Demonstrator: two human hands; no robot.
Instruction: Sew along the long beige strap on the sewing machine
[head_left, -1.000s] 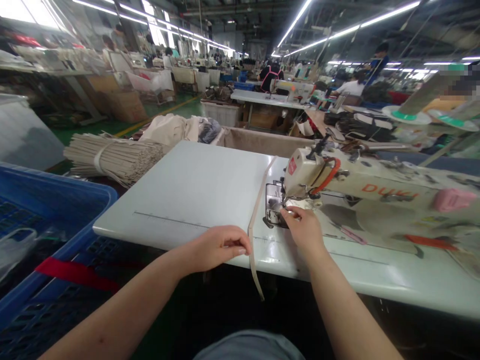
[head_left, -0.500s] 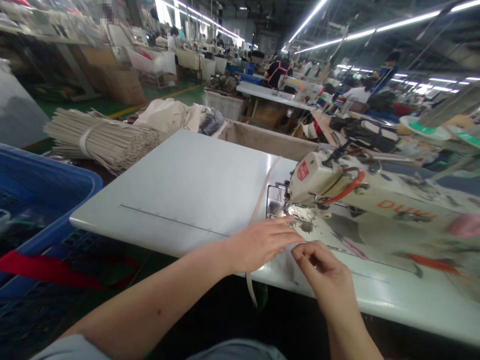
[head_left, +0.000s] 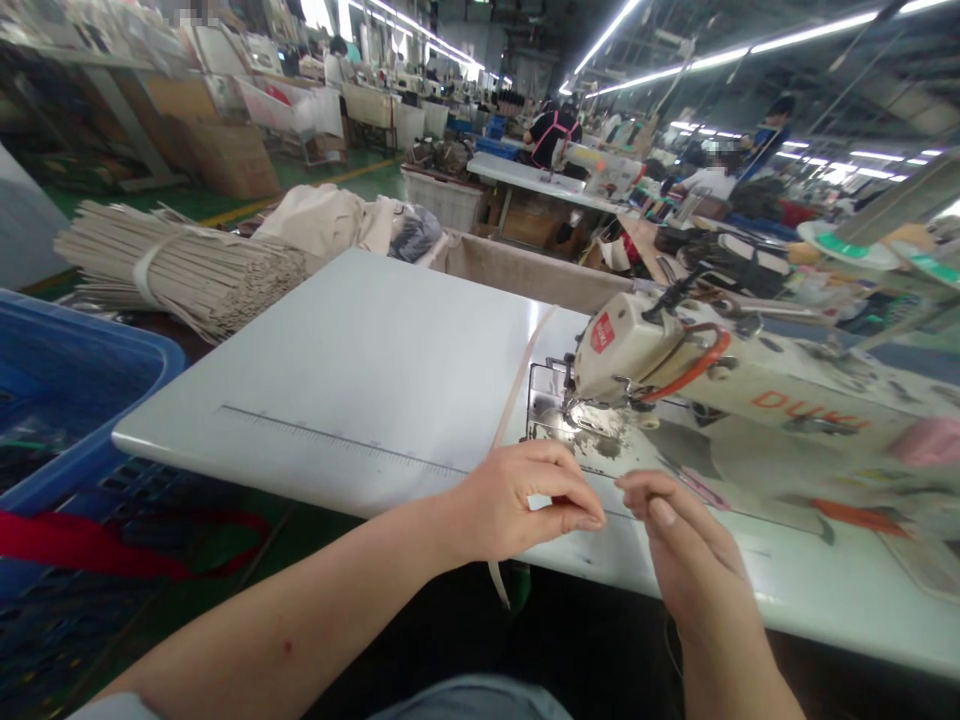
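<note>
My left hand (head_left: pixel 536 500) is over the front edge of the white sewing table (head_left: pixel 360 370), thumb and fingertips pinched together. What it pinches, if anything, is too small to see. Just to its right my right hand (head_left: pixel 686 540) is closed in a pinch too, its contents not visible. A small gap separates the fingertips. Beyond them stands the sewing machine (head_left: pixel 637 360) with its metal plate (head_left: pixel 547 400). A thin beige strip (head_left: pixel 517 385) lies across the table, passes under my left wrist and hangs over the front edge.
A blue basket (head_left: pixel 90 370) with a red strap (head_left: pixel 90 545) stands at the left. Behind it lies a tied bundle of beige strips (head_left: pixel 180 265). Small scissors (head_left: pixel 701 488) lie right of the needle area. A person in a pink-strapped apron (head_left: pixel 553 135) sits farther back.
My hands have moved apart slightly, and the left fingers have gone from stretched out to pinched. My right hand has shifted a little to the right. The view has shifted slightly.
</note>
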